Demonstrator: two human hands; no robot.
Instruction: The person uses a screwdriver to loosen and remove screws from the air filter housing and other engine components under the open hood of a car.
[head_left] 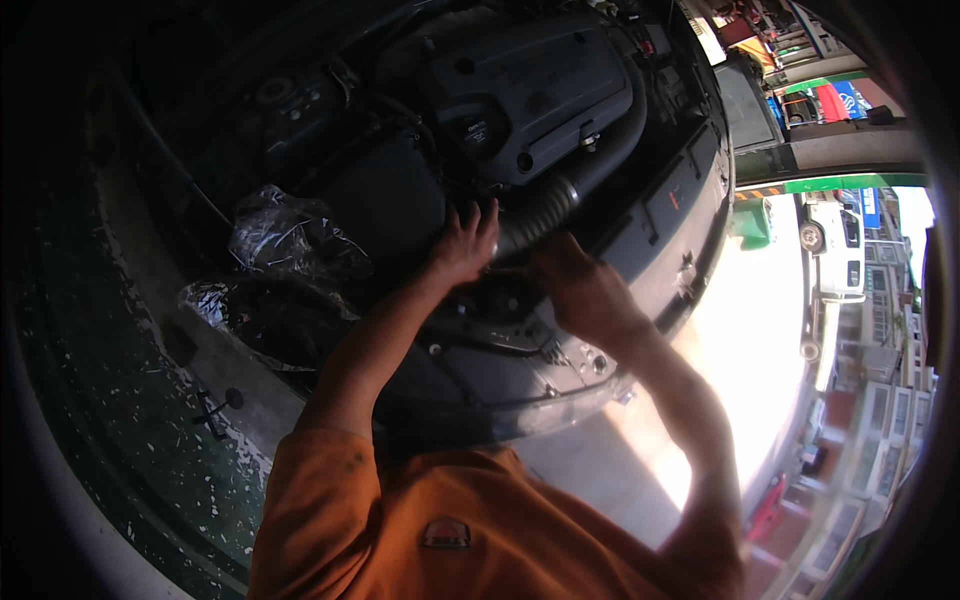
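My left hand [466, 240] rests with spread fingers at the left end of the ribbed black intake hose [545, 210], beside a black box housing [375, 190]. Just below the hose, my right hand [585, 288] is closed with curled fingers; what it holds, if anything, is hidden. Above both hands is the plastic engine cover [530, 80]. Crumpled clear plastic [285, 235] lies to the left of my left hand, and more spreads below it over the front corner of the bay.
The car's front panel [670, 235] curves down the right side. A green-painted floor [120, 450] with a dark metal tool [215, 410] lies at lower left. Outside at right are a white vehicle [830, 250], a green object [750, 225] and buildings [890, 420].
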